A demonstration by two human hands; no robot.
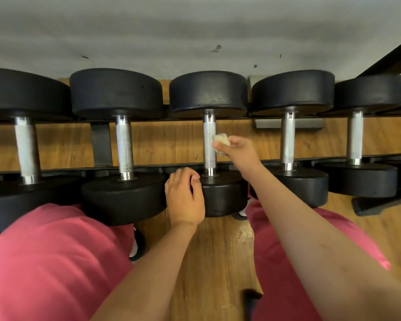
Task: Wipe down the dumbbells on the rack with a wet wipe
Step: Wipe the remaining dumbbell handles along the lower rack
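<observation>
Black dumbbells lie in a row across the rack (101, 144), handles running away from me. Landmark: the middle dumbbell (208, 93).

Right grip (239, 149): closed on a crumpled wet wipe (220, 140), which is pinched between thumb and fingertips. The wad sits against the right side of the middle dumbbell's knurled steel handle (209, 158), about halfway along. It seems to touch the metal, though the view is soft there.

Left grip (184, 198): on the left edge of the middle dumbbell's near head, fingers curled over the rim, thumb lying on the head's inner face.

Two dumbbells left of the middle one, two right, another partly cut off further right. Wooden floor (213, 251) shows under and behind it. My pink trousers (56, 262) flank its near head. A grey wall (195, 31) lies beyond its far head.
</observation>
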